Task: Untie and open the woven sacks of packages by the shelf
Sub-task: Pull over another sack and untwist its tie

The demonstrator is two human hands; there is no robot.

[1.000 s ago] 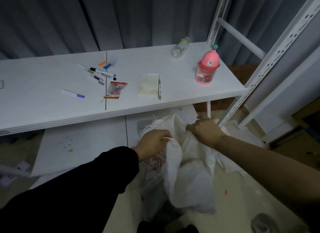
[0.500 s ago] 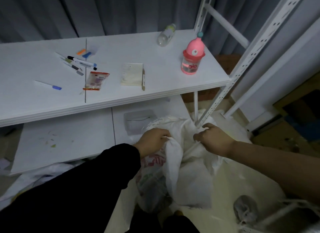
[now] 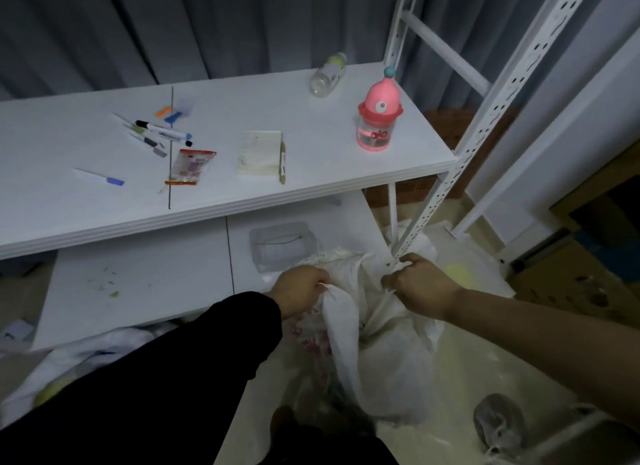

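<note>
left hand (image 3: 300,291) and right hand (image 3: 420,284) grip woven sack (image 3: 363,329) mouth, lower centre | risk — cloth tearing; sack tipping against shelf upright (image 3: 460,153)

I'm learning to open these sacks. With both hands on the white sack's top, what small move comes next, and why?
Probably pull the hands apart: the left hand and right hand each grip bunched fabric at the woven sack mouth, which looks still gathered.
</note>
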